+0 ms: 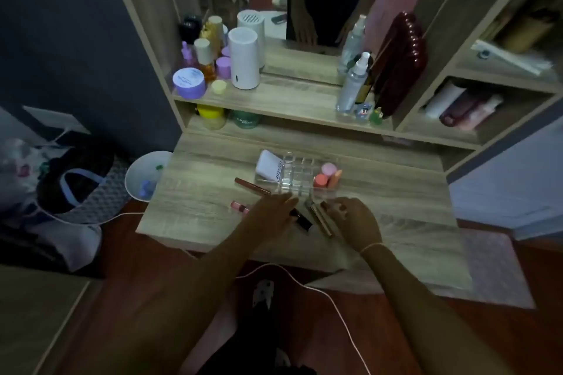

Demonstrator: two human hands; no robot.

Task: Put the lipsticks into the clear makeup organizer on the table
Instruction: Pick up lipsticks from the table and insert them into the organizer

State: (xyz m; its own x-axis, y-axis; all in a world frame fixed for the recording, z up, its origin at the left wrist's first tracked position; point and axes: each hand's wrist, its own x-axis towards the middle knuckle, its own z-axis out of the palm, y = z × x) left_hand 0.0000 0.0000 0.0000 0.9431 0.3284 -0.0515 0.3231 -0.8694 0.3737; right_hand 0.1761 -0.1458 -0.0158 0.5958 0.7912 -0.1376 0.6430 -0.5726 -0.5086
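The clear makeup organizer (297, 175) stands mid-table, with a white pouch (269, 166) at its left end and pink and orange items (327, 176) at its right end. Several lipsticks lie in front of it: a long brown one (252, 186), a pink one (239, 207), a black one (301, 220) and a gold one (321, 220). My left hand (271, 216) lies flat over the black lipstick's near end, fingers stretched toward the organizer. My right hand (353, 221) is curled beside the gold lipstick, fingertips pinched at its top end; whether they grip it is unclear.
The wooden vanity table (198, 201) has a raised shelf (274, 100) with jars, bottles, a white cylinder (243, 59) and a mirror behind. A white bin (143, 175) and bags stand on the floor to the left. A white cable (335, 307) runs under the table.
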